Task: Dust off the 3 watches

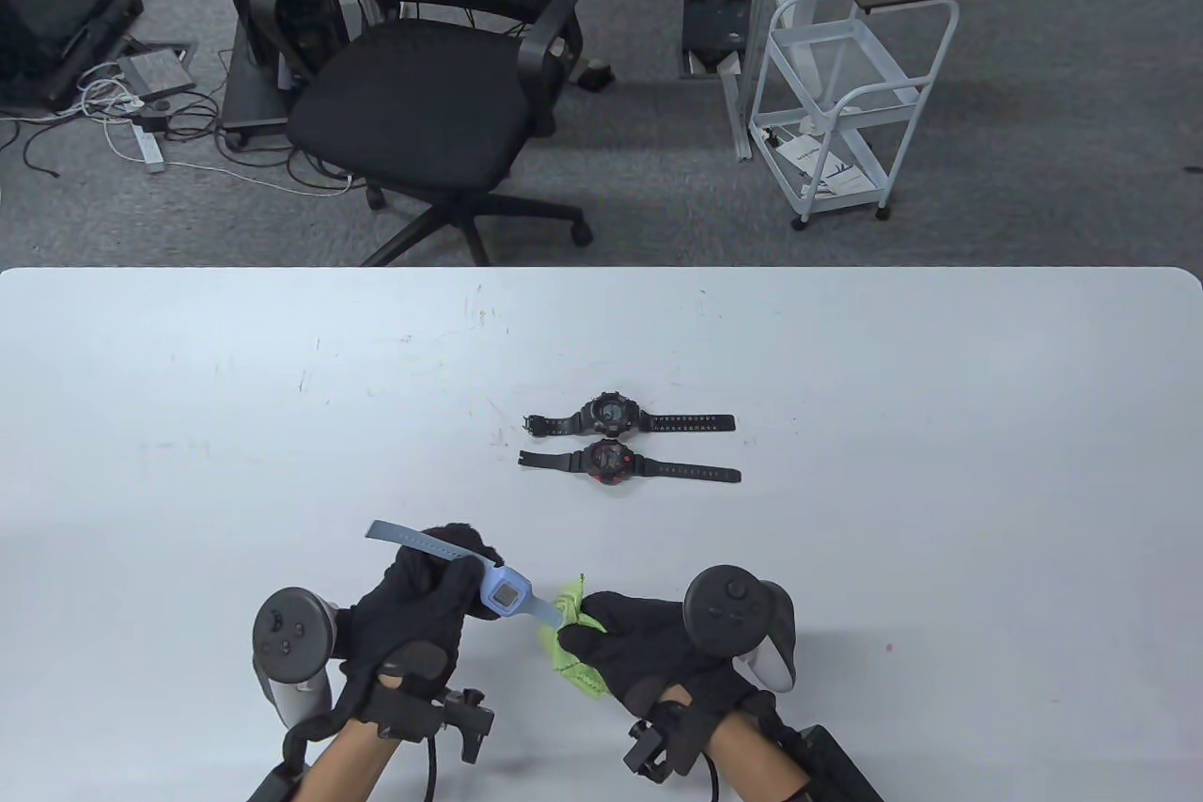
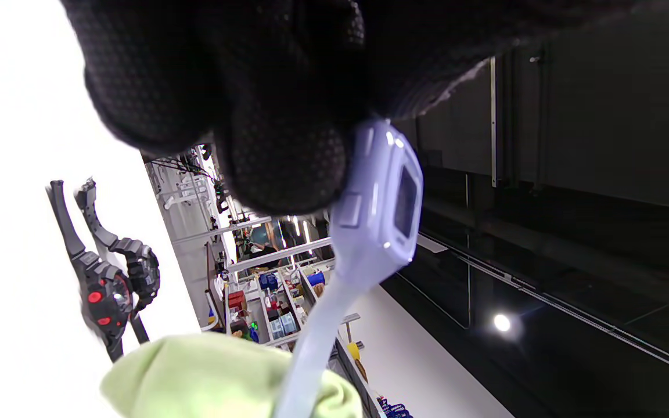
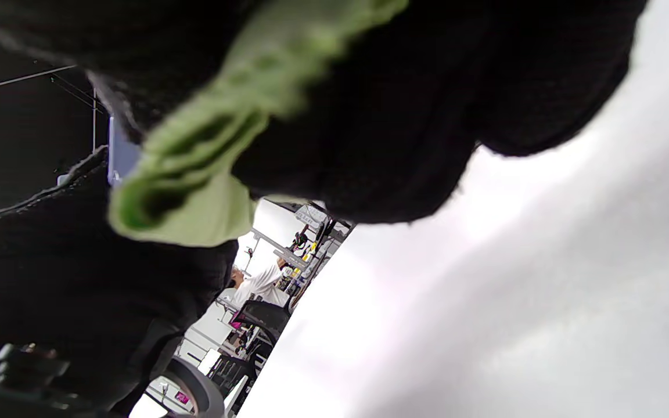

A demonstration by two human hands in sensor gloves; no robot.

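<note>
Blue watch held, two black watches on table

Blue rubbery watch [image 1: 506, 596], square face, gripped above the near table by the left hand [image 1: 423, 605]; one strap end hidden in green cloth [image 1: 570, 642], which the right hand [image 1: 648, 647] pinches. Two round black watches [image 1: 613, 445] lie flat, parallel, farther off mid-table [image 1: 940, 426]; dials unreadable.

Both gloved hands low over the near table edge, close together, each holding something.

Left hand [image 1: 418, 609]: black sensor glove, tracker strapped on its back, forearm coming in from the bottom edge; fingers curled around the blue watch [image 1: 503, 596], gripping it at the case, thumb side turned toward the other hand. Right hand [image 1: 648, 642]: same glove and tracker, knuckles up, fingers bunched around the green cloth [image 1: 567, 606] and pinching it against the watch's strap. Fingertips of the two hands nearly meet.
</note>
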